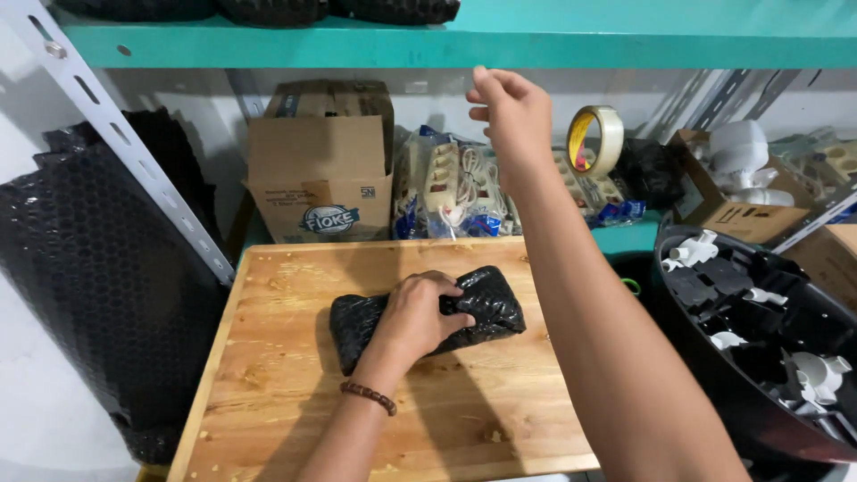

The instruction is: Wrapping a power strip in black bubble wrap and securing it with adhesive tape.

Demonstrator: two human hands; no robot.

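Head view: left hand (420, 312) presses a black bubble-wrapped bundle (486, 303) onto the wooden board (268, 375); right hand (509, 112), loosely open, is raised near the teal shelf (536, 40).

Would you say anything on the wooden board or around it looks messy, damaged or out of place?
Mostly small things. Pale crumbs or chips are scattered along the edges of the wooden board. The black bubble-wrapped bundle under the left hand lies at a slant. The cardboard box behind looks creased and worn. Nothing looks spilled.

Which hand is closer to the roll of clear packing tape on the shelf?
Right. The right hand is raised just left of the roll of clear packing tape; the left hand is lower, pressing the black bubble-wrapped bundle.
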